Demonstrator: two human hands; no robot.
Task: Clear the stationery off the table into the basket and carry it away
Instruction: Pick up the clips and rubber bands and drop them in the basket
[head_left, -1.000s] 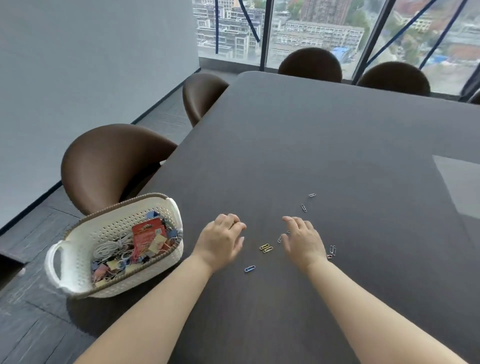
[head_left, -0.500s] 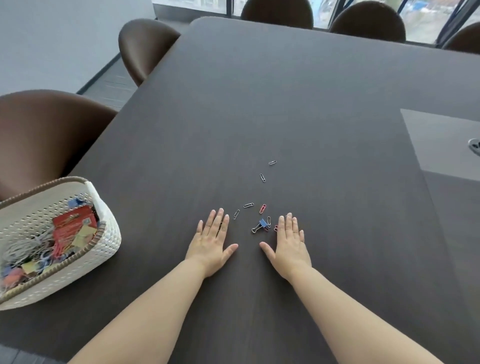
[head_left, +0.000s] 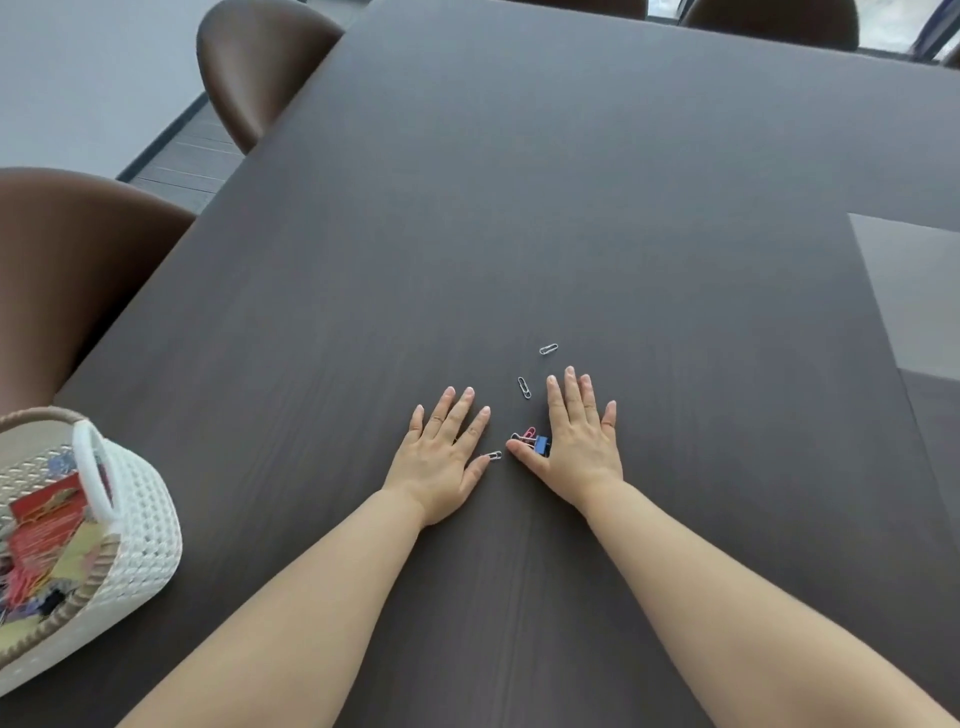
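The clearing looks mostly done; the basket (head_left: 148, 525) stands at the left edge of the desk (head_left: 519, 208), heaped with stationery, a red packet on top. Only small things are left on the desk. The left hand (head_left: 441, 457) and right hand (head_left: 579, 447) lie flat, palms down, fingers straight, gripping nothing. A blue binder clip (head_left: 541, 445) and a pink clip (head_left: 529, 432) lie against the right thumb; one silver clip (head_left: 493, 455) sits between the two thumbs; a second (head_left: 524, 387) lies beside the right forefinger; a third (head_left: 548, 348) lies just beyond the fingertips. All five are well apart from the basket. By my judgement they have yet to be gathered and dropped in; clips under the palms cannot be ruled out. The basket has not yet been carried off.
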